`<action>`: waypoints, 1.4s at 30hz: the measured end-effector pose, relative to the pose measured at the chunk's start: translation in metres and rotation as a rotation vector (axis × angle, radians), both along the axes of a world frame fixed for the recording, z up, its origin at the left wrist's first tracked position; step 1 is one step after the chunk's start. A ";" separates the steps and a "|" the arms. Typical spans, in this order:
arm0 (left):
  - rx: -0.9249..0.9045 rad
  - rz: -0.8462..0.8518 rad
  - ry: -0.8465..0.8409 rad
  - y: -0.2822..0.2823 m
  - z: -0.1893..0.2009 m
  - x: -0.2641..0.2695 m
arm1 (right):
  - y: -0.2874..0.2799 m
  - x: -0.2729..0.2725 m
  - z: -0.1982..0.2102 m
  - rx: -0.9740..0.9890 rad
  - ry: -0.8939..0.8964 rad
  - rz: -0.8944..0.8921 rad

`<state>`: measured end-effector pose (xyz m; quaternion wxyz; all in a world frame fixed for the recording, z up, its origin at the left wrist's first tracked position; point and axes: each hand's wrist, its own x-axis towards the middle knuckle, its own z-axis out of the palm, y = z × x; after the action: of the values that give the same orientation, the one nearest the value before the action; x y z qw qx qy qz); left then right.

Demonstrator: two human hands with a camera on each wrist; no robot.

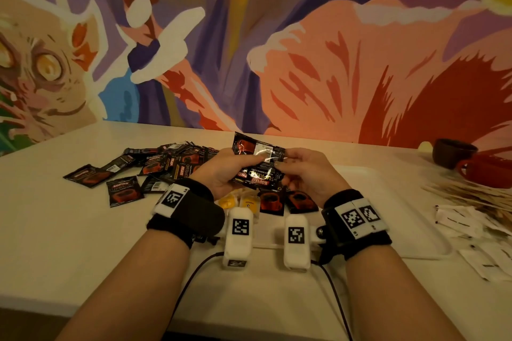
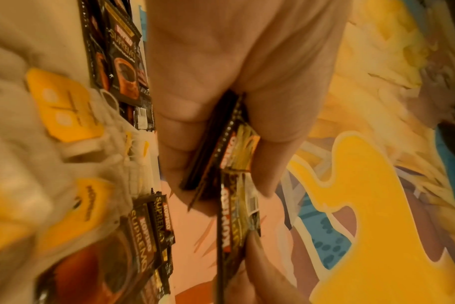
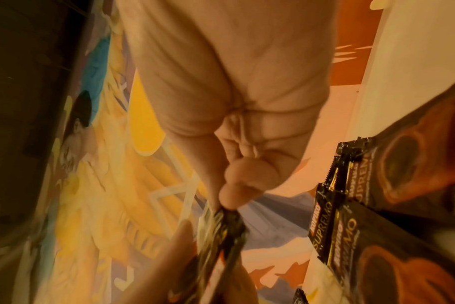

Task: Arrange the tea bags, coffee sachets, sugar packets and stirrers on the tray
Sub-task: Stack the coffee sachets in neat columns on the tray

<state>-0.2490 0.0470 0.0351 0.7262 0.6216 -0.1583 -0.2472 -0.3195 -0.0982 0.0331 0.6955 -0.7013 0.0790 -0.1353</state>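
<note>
From the head camera, both hands are raised over the white tray (image 1: 382,174), and they hold a small bundle of black coffee sachets (image 1: 259,165) between them. The left hand (image 1: 221,171) wraps its fingers around the bundle from the left, and the right hand (image 1: 307,171) pinches its right end. On the tray below the hands I count two coffee sachets (image 1: 285,201) and at least two yellow tea bags (image 1: 239,201). More loose sachets (image 1: 155,166), more than ten, lie left of the tray; the exact number I cannot tell. At right are wooden stirrers (image 1: 465,195), white sugar packets (image 1: 476,232) and two cups (image 1: 471,165). In the left wrist view, the left hand (image 2: 221,92) closes thumb and fingers on several stacked sachets (image 2: 231,164). In the right wrist view, the right hand (image 3: 234,102) has narrow fingertips (image 3: 231,197) that nip the top edge of the sachets (image 3: 221,236).
</note>
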 end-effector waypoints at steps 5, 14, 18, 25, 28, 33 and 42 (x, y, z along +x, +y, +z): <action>-0.088 -0.009 0.133 -0.006 -0.005 0.003 | -0.009 -0.002 0.002 0.208 -0.063 -0.048; -0.010 -0.042 0.100 -0.010 0.008 -0.007 | -0.022 -0.016 0.008 0.093 -0.128 -0.017; 0.143 0.040 -0.147 -0.017 0.011 -0.009 | -0.024 -0.019 0.008 0.080 -0.054 0.040; 0.254 0.000 -0.326 -0.034 0.012 -0.016 | -0.038 -0.021 0.000 -0.134 0.160 0.028; 0.200 -0.017 -0.155 -0.033 0.013 -0.015 | -0.052 -0.019 -0.006 -0.304 0.344 -0.064; 0.053 -0.045 0.046 -0.027 0.014 -0.016 | -0.057 -0.011 -0.015 -0.523 0.498 -0.083; 0.170 0.035 -0.081 -0.024 0.007 -0.006 | -0.058 -0.005 -0.017 -0.323 0.375 -0.319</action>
<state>-0.2554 0.0233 0.0418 0.6679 0.6933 -0.1553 -0.2218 -0.3245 -0.1563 0.0164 0.5181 -0.7943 0.2928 -0.1220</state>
